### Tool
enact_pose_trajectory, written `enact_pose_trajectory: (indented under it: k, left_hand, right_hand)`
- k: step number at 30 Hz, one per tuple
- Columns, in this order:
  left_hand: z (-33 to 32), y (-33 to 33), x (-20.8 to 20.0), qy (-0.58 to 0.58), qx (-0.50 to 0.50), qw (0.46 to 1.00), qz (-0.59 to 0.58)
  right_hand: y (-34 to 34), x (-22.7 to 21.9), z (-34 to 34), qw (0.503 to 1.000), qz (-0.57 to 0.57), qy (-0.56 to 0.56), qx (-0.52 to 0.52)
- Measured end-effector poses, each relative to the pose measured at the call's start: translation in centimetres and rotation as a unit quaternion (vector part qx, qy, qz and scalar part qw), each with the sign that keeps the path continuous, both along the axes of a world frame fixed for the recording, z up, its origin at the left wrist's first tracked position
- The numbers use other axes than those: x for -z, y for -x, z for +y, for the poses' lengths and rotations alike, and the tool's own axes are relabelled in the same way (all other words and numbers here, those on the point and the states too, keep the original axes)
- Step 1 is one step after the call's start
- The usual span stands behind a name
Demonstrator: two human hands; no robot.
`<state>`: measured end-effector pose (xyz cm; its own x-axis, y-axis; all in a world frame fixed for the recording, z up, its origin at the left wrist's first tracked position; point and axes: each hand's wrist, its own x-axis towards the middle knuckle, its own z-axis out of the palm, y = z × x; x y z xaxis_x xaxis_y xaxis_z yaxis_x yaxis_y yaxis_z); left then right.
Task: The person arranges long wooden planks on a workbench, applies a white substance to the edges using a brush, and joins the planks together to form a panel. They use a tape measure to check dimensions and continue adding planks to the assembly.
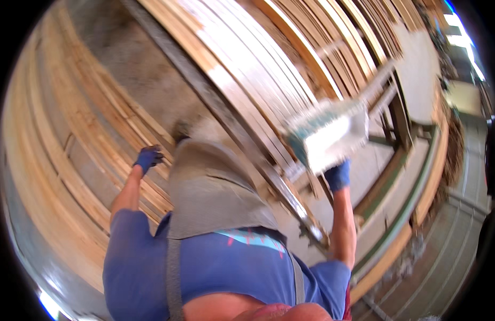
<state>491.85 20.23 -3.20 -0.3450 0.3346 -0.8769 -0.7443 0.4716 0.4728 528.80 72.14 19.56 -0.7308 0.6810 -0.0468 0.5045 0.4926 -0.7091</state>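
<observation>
My right hand (339, 175), in a blue glove, is closed at the near edge of a box-shaped container (333, 134). The container is white inside and teal and white outside, tilted and smeared by motion. My fingers are mostly hidden behind it. Beneath and beyond it lie long strips of wood (242, 48), several with a white, glossy coating. On the other side, my left hand (148, 157), also gloved in blue, hangs beside the stacked pale boards (82, 123). Its fingers are loosely bent and apart, and nothing shows in them.
A dark metal rail (226, 115) runs slantwise along the near side of the coated strips. To the right stand a green-edged frame (418, 198) and a pale panel (418, 75). My grey apron (215, 198) hangs between the boards and the rail.
</observation>
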Motion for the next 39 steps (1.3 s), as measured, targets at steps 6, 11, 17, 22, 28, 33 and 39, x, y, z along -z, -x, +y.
enact_pose_trajectory:
  k: [6,11,17,22,28,33,39]
  left_hand:
    - [-7.4,-2.5,2.8,0.009,-0.131,0.990,-0.052]
    - [-11.2,-5.8,-0.6,0.159,-0.017,0.984,-0.077]
    - [-11.6,2.5,0.1,0.154,-0.071,0.980,-0.108]
    - [-11.7,12.2,2.6,0.025,-0.197,0.974,-0.109]
    - [-7.6,29.9,2.7,-0.014,0.026,0.967,0.251]
    - [-2.8,41.4,-1.1,-0.123,-0.128,0.949,0.262]
    - [-1.9,47.6,-6.8,-0.133,-0.135,0.956,0.222]
  right_hand:
    - [-3.1,-7.4,-3.5,0.993,-0.119,0.009,-0.028]
    - [-1.6,-10.7,-5.9,0.967,-0.217,-0.088,-0.105]
    - [15.1,-6.1,-7.8,0.959,-0.128,-0.132,-0.218]
    - [40.7,-2.8,-6.7,0.957,-0.007,0.223,-0.186]
    - [72.9,-3.9,-8.1,0.933,-0.018,-0.051,-0.356]
    - [93.9,-5.3,-14.4,0.924,-0.089,-0.181,-0.326]
    - [108.1,-4.2,-18.2,0.944,-0.008,-0.177,-0.278]
